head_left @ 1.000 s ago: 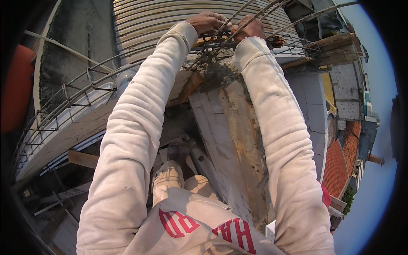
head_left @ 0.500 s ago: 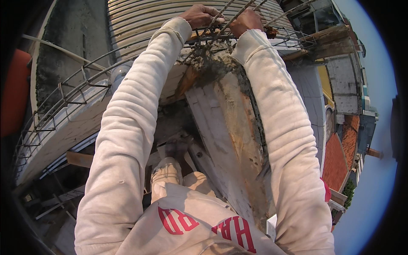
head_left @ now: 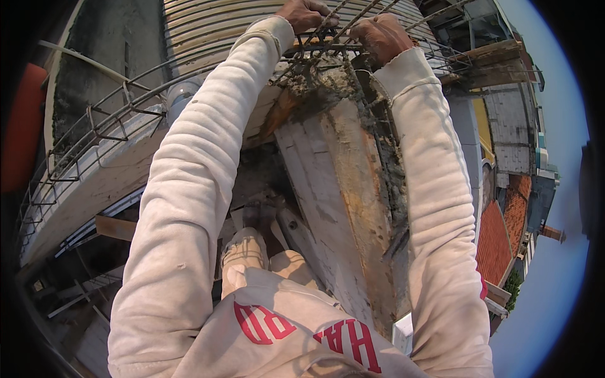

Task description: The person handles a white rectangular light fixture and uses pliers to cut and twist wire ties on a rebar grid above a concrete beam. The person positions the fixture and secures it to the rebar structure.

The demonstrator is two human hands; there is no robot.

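Note:
Both my arms, in pale long sleeves, reach to the top of the view. My left hand (head_left: 305,14) is closed, with thumb and fingers together beside slanting steel reinforcing bars (head_left: 362,17). My right hand (head_left: 383,38) is closed too, its fingers curled just right of the same bars. Whatever sits in either hand is too small or hidden to make out. Below the hands, the bars rise from a rough, mortar-crusted column top (head_left: 331,79). A long cage of thin bars and stirrups (head_left: 128,101) curves away to the left.
Ribbed roofing sheets (head_left: 214,28) lie beyond the hands. A pale pipe (head_left: 181,93) stands by the cage. Beneath me are a stained concrete beam (head_left: 353,167), a wooden plank (head_left: 116,227) and a drop to a cluttered lower level. Timber (head_left: 495,55) and tiled roofs (head_left: 495,242) are at right.
My right hand has shifted right and slightly down, away from the bars' crossing. My left hand has moved slightly right and up. More of the bars and column top now shows between them.

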